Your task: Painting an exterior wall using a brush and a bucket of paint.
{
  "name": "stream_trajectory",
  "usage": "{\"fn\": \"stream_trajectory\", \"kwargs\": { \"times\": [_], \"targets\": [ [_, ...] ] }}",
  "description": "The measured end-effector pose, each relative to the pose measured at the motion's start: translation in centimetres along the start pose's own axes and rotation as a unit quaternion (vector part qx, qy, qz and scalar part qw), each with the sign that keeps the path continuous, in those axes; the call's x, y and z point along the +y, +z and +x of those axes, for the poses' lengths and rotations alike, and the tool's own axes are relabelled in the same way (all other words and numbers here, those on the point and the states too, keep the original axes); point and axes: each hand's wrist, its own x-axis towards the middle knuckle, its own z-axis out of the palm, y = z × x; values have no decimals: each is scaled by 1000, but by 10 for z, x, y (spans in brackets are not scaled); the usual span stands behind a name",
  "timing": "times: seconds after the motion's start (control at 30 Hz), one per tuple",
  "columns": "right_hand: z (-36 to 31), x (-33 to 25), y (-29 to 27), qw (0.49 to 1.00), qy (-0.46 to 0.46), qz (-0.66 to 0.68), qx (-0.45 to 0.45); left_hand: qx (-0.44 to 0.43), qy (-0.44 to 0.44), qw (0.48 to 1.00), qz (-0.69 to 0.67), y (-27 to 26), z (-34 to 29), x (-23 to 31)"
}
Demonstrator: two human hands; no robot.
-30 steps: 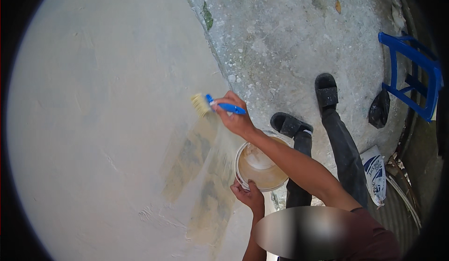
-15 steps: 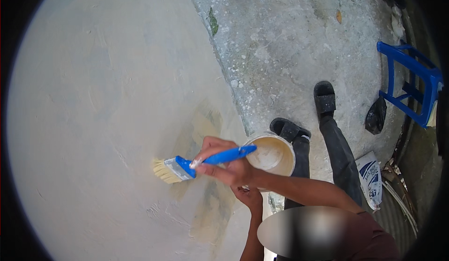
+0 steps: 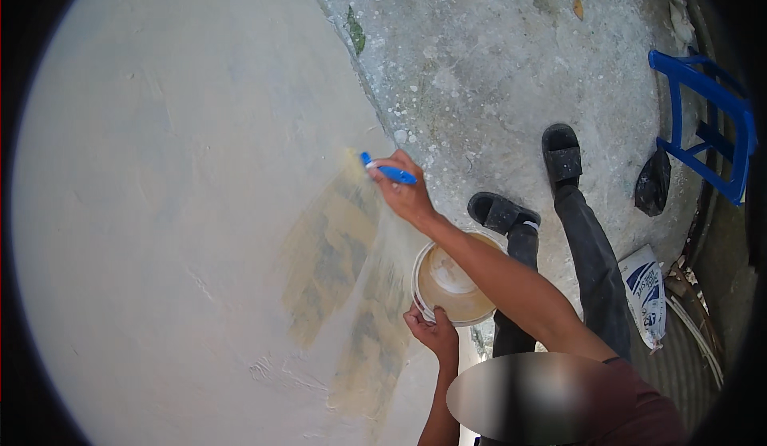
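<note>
A blue-handled paintbrush (image 3: 393, 175) is gripped in my right hand (image 3: 409, 198), its pale bristles pressed on the plastered wall (image 3: 144, 230) close to where it meets the floor. Below it, my left hand (image 3: 435, 336) holds a white bucket (image 3: 417, 290) by the rim, thumb at the edge. Pale liquid coats the bucket's inside, partly covered by my right forearm. Two damp yellowish patches mark the wall: one patch (image 3: 331, 254) runs down from the brush, and another patch (image 3: 369, 350) lies beside my left hand.
My feet stand in black sandals (image 3: 499, 212) on the paint-spotted concrete floor (image 3: 479, 87). To the right are a blue plastic stool (image 3: 703, 87), a black plastic bag (image 3: 653, 182) and a white printed sack (image 3: 643, 294). A dry leaf (image 3: 578, 8) lies farther off.
My right hand has swept the brush up the wall, away from my left hand, and the upper damp patch has grown. The bucket stays in my left hand, more of its inside showing.
</note>
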Motion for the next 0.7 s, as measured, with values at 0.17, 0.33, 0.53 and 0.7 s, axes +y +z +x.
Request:
{"fn": "stream_trajectory", "kwargs": {
  "times": [0.17, 0.33, 0.53, 0.7],
  "targets": [
    [-21, -63, 13, 995, -11, 86, -41, 10, -9, 999, -38, 1, -2, 17],
    [-45, -148, 1, 972, -32, 193, -127, 13, -8, 997, 76, -15, -3, 15],
    [-32, -185, -10, 857, 135, 473, -155, 45, 11, 999, 15, -18, -14, 62],
    [1, -126, 20, 931, 153, 299, -144, 121, 48, 991, -38, 7, -9, 82]
  ]
}}
